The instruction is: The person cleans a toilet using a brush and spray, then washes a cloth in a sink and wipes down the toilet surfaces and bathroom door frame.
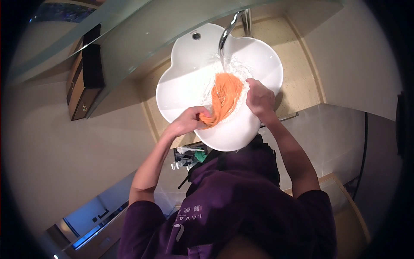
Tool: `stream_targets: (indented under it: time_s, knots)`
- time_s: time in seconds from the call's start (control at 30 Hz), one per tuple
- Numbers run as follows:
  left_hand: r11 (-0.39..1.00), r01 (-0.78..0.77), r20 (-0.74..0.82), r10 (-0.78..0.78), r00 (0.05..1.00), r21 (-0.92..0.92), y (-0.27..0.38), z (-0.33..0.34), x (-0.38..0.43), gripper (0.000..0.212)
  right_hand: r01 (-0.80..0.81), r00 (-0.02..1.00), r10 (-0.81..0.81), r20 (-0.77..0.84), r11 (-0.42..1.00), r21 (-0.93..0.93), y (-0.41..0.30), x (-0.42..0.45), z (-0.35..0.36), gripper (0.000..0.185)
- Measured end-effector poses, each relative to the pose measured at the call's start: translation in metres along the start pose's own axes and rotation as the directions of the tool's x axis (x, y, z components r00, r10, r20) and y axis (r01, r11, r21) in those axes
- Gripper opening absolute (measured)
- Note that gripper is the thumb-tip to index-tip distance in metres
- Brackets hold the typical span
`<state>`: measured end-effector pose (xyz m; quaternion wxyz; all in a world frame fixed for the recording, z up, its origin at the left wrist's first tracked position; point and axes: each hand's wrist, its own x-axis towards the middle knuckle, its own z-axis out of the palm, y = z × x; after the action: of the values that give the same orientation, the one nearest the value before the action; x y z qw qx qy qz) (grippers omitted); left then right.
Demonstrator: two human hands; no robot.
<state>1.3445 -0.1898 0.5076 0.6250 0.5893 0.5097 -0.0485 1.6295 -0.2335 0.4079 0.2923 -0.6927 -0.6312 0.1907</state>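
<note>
A wet orange cloth [227, 92] hangs twisted inside a white lobed washbasin [178, 87]. Water runs from the chrome faucet [226, 30] onto its upper end and ripples around it. My left hand [189, 121] grips the cloth's lower end at the basin's front left rim. Just right of the cloth, over the basin, my right hand [261, 97] is curled with thumb and forefinger close together. A narrow gap shows between that hand and the cloth. The underside of its fingers is hidden, so I cannot tell whether it holds anything.
The basin stands on a beige speckled counter [299, 76]. A glass panel [142, 42] crosses above its back left side. To the left is a wooden box [85, 97] with small pulls. Below the counter sits a dark caddy [184, 157] with a green cloth [200, 156].
</note>
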Motion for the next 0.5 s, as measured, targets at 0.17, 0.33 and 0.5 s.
stream_targets:
  time_s: [0.17, 0.33, 0.5]
  knots:
    - [0.984, -0.174, -0.332, 0.151, 0.931, -0.041, 0.017, -0.021, 0.033, 0.027, -0.002, 0.997, -0.002, -0.081, 0.999, -0.049, 0.008, 0.001, 0.007, 0.027]
    - [0.774, -0.322, -0.31, 0.171, 0.935, -0.545, 0.054, 0.001, 0.133, 0.042, 0.054, 0.99, -0.056, -0.131, 0.998, -0.016, 0.009, -0.003, 0.006, 0.027]
    - [0.525, -0.354, -0.25, 0.26, 0.933, -0.774, 0.053, -0.006, 0.194, 0.052, 0.041, 0.987, -0.041, -0.155, 0.999, -0.004, 0.005, -0.001, 0.009, 0.026]
